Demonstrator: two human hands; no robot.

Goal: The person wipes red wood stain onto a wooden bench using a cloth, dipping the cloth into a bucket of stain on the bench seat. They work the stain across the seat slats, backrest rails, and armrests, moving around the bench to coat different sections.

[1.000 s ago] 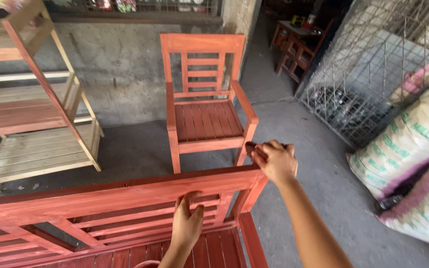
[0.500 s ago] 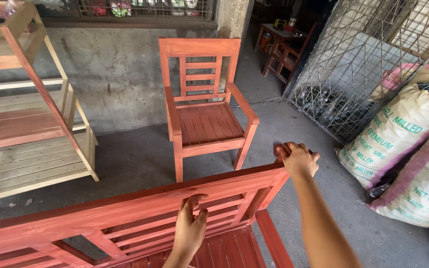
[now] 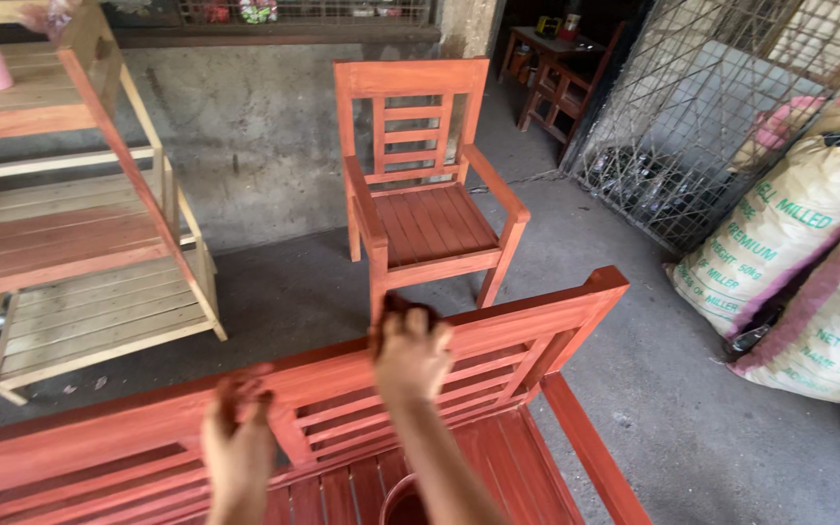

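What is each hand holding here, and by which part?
Both grip the red wooden bench by its backrest top rail: left hand left of a slat, right hand nearer the middle, with something dark under its fingers, unclear what.

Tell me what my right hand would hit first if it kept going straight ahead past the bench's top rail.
Probably the red wooden armchair: beyond the right hand lies bare concrete floor, then the chair's seat front, though depth is hard to judge.
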